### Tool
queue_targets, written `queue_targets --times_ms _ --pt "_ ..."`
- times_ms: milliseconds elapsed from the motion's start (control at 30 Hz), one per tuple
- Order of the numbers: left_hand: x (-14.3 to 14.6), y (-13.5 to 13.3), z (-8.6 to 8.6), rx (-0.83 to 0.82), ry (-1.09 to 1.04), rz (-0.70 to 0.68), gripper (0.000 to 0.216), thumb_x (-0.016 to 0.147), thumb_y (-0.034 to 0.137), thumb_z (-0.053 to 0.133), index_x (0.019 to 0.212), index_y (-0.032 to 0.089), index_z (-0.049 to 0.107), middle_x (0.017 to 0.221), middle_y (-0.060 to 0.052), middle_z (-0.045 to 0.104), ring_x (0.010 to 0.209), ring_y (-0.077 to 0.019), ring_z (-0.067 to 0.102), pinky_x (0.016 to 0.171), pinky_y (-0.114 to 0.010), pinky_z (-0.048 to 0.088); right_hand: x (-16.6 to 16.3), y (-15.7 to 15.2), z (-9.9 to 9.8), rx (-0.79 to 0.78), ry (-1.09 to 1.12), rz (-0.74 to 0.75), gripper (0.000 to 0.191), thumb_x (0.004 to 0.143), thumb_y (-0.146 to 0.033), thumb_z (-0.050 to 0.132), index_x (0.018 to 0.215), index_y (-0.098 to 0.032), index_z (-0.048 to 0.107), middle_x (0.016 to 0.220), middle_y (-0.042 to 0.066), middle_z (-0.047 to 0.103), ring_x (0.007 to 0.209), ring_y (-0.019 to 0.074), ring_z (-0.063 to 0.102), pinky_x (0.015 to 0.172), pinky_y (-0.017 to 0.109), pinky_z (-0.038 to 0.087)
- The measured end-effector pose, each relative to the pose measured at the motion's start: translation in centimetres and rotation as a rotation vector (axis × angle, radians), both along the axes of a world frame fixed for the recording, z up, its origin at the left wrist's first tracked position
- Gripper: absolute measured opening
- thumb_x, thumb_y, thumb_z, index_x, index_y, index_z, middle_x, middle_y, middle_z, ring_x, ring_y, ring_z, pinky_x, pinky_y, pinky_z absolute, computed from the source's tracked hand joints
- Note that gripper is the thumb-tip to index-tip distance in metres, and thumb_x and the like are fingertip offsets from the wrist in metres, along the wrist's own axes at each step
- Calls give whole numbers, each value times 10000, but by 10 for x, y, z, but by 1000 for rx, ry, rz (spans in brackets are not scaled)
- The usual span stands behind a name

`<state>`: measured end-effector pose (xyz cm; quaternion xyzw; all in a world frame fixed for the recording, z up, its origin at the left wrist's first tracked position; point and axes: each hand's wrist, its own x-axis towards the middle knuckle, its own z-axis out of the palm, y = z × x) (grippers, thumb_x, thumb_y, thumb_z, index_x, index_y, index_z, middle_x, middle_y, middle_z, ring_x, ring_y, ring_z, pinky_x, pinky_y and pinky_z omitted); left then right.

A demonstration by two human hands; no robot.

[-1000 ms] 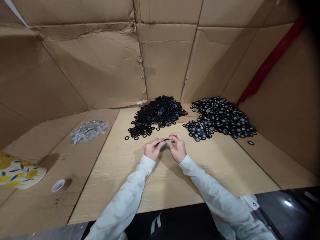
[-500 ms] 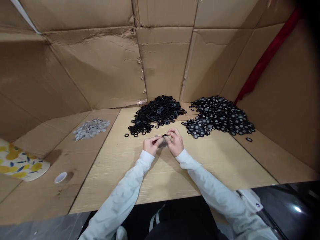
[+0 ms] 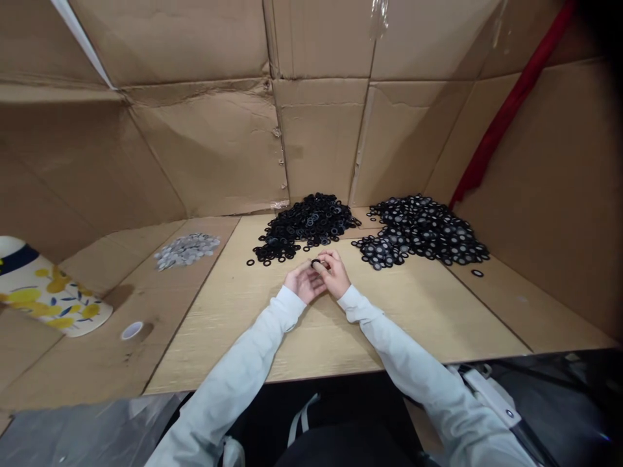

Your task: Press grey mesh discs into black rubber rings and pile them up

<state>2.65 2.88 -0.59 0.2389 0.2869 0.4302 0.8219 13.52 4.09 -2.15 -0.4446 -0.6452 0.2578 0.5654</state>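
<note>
A small black ring (image 3: 316, 263) is held up at the middle of the table between my two hands. My right hand (image 3: 337, 276) pinches it from the right with thumb and forefinger. My left hand (image 3: 300, 283) has its palm partly turned up, with fingertips at the ring's left side and the other fingers curled below. Whether anything lies in the left palm cannot be made out. Just behind the hands rises a heap of plain black rings (image 3: 311, 219). To the right spreads a pile of black rings with pale centres (image 3: 423, 233); to the left, a pile of grey-white discs (image 3: 187, 250).
Cardboard walls (image 3: 321, 130) enclose the table (image 3: 233, 331) at the back and sides. At the left stand a lemon-patterned cylinder (image 3: 73, 311) and a small white round item (image 3: 132, 331). One pale-centred ring (image 3: 477, 273) lies apart at right. A red strip (image 3: 506, 117) hangs on the right wall.
My left hand has rolled so its palm shows more, and its fingers now sit under the right hand. The ring remains between the hands. The camera view has shifted slightly.
</note>
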Motion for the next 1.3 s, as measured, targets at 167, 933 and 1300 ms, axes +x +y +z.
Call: queue_targets --times_ms 167,933,1300 --pt "0 -2 -4 -8 -110 -26 262 721 296 454 837 114 603 775 -85 610 742 -160 561 713 -302 438 -2 -1 1 4 -3 0 120 699 -292 484 699 -183 534 913 45 433 877 155 467 831 329 376" --pt "-62 33 -15 853 1770 701 264 714 308 473 887 178 623 1022 -107 539 979 -254 444 860 -380 316 88 32 4 108 -872 -771 220 740 -158 378 810 -172 586 796 75 564 844 211 338 769 408 157" --pt "-97 57 -32 948 2055 459 247 729 241 409 713 177 647 1072 -80 535 1008 -254 422 849 -362 334 124 46 -15 -390 -837 -974 259 624 -163 433 795 -135 625 904 116 553 897 259 382 774 438 201"
